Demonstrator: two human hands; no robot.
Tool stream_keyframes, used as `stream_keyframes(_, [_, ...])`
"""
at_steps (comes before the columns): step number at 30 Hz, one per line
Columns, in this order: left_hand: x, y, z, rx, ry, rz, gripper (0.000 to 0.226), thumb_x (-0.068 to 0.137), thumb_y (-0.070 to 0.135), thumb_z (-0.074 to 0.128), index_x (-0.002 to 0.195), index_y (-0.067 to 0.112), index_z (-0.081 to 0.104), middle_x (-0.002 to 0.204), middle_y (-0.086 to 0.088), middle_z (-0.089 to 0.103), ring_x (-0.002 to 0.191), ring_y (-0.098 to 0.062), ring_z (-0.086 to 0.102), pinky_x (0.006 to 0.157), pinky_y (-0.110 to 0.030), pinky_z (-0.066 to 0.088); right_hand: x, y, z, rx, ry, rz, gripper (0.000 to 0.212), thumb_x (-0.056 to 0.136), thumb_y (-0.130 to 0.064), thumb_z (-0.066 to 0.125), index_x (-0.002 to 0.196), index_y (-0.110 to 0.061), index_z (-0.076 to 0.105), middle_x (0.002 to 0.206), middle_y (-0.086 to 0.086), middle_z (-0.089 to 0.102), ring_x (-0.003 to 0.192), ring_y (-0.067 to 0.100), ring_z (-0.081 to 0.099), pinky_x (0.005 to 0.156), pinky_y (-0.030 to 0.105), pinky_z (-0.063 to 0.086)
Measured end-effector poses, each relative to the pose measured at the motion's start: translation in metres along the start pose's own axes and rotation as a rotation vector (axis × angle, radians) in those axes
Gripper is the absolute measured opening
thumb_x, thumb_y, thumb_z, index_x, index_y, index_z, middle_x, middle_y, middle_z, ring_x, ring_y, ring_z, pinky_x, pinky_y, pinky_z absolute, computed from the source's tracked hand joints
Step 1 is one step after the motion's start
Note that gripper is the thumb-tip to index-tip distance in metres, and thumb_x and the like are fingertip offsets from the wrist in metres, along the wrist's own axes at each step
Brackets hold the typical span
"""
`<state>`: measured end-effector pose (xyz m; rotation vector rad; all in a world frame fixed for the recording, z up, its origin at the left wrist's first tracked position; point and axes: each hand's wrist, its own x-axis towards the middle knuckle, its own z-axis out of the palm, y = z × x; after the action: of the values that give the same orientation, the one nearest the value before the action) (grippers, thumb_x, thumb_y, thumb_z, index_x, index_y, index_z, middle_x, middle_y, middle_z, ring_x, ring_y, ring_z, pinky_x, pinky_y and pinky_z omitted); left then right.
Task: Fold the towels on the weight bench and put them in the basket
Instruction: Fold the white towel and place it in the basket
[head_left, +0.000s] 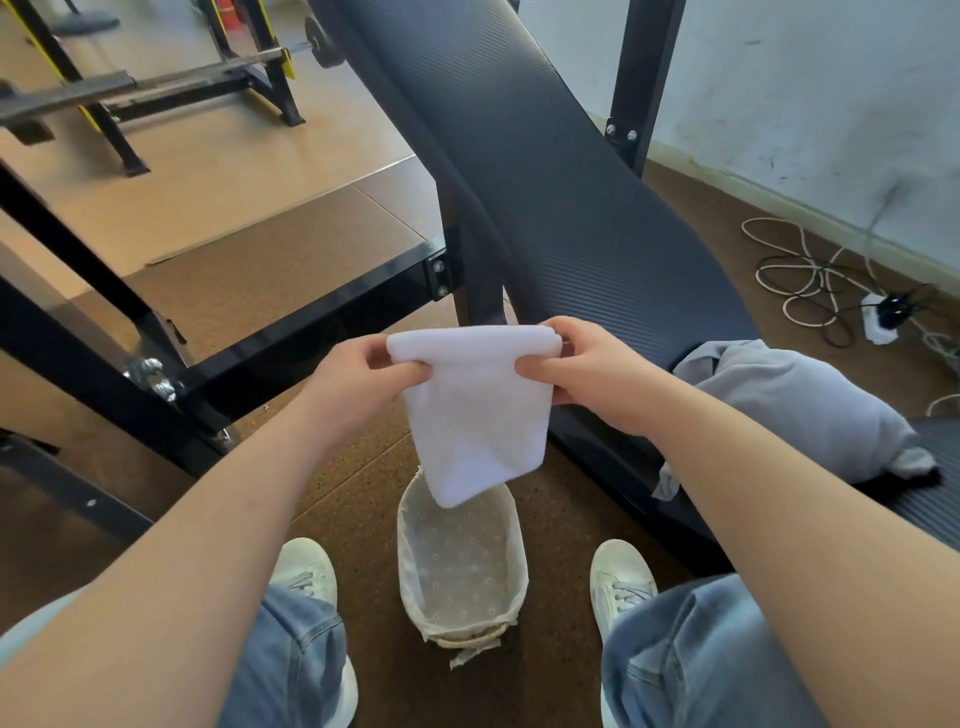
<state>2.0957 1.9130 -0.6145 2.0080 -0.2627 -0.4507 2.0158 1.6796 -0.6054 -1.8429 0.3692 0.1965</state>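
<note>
Pinching the white towel (475, 410) at its top corners with left hand (363, 374) and right hand (587, 371), we've got it hanging straight above the basket (511, 525), both hands equally near

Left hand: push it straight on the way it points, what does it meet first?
Beyond the white towel it grips, the left hand would probably meet the black upright post under the weight bench pad. Depth is unclear from one view.
</note>
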Motion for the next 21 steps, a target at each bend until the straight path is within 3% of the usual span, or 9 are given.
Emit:
stream_keyframes(2, [-0.0016,0.0005,-0.0023,-0.109,-0.004,-0.009,0.038,0.093,0.024,0.071,0.13,0.021,0.064,0.119,0.004,0.07,0.113,-0.018,0.065,0.103,-0.046,0.053,0.0007,-0.0002,-0.0029,0.127,0.005,-0.011,0.033,0.094,-0.016,0.074,0.124,-0.017,0.062,0.119,0.004,0.073,0.109,0.021,0.072,0.098,0.048,0.058])
stream_keyframes(6, [-0.003,0.0026,-0.0005,-0.249,0.004,0.005,0.037,0.095,0.023,0.07,0.13,0.025,0.058,0.118,0.001,0.071,0.108,-0.018,0.07,0.095,-0.045,0.059,0.0008,-0.0005,-0.0043,0.262,0.045,-0.035,0.036,0.094,-0.02,0.074,0.128,-0.019,0.06,0.122,0.007,0.072,0.108,0.023,0.073,0.098,0.05,0.058])
stream_keyframes(9, [-0.0021,-0.0002,0.0011,-0.244,0.092,0.041,0.037,0.095,0.025,0.071,0.125,0.034,0.051,0.114,0.001,0.069,0.101,-0.017,0.071,0.082,-0.038,0.063,-0.0021,-0.0006,-0.0035,0.22,0.053,-0.06,0.044,0.1,-0.023,0.066,0.139,-0.032,0.046,0.118,0.008,0.073,0.105,0.023,0.073,0.095,0.05,0.059])
stream_keyframes(12, [-0.0034,-0.0042,-0.0002,-0.217,0.125,0.098,0.033,0.094,0.025,0.071,0.112,0.041,0.048,0.119,0.005,0.064,0.101,-0.018,0.069,0.078,-0.041,0.064,-0.0066,-0.0017,-0.0035,0.134,-0.03,-0.083,0.045,0.105,-0.019,0.057,0.139,-0.042,0.039,0.115,0.006,0.075,0.107,0.022,0.073,0.096,0.048,0.058])
stream_keyframes(17, [-0.0041,-0.0054,0.0017,-0.117,0.122,0.125,0.008,0.099,0.03,0.063,0.106,0.03,0.066,0.118,0.005,0.064,0.11,-0.025,0.064,0.091,-0.051,0.059,-0.0071,-0.0022,-0.0017,0.042,-0.05,-0.07,0.02,0.105,-0.016,0.055,0.116,-0.032,0.061,0.12,-0.004,0.07,0.115,0.02,0.066,0.098,0.047,0.058])
stream_keyframes(19, [-0.0032,-0.0043,0.0038,-0.076,0.136,0.107,0.014,0.099,0.03,0.063,0.11,0.031,0.072,0.125,0.009,0.063,0.119,-0.021,0.059,0.1,-0.051,0.054,-0.0073,-0.0009,0.0002,0.035,-0.065,-0.065,0.027,0.101,-0.018,0.063,0.122,-0.035,0.062,0.124,-0.006,0.067,0.115,0.018,0.066,0.097,0.042,0.059])
stream_keyframes(21, [-0.0018,-0.0029,0.0055,-0.037,0.133,0.103,0.02,0.095,0.03,0.07,0.115,0.031,0.073,0.141,0.009,0.055,0.121,-0.017,0.055,0.094,-0.037,0.054,-0.0072,0.0006,0.0031,0.004,-0.066,-0.077,0.048,0.092,-0.017,0.075,0.13,-0.04,0.057,0.13,-0.005,0.06,0.117,0.018,0.064,0.098,0.041,0.058])
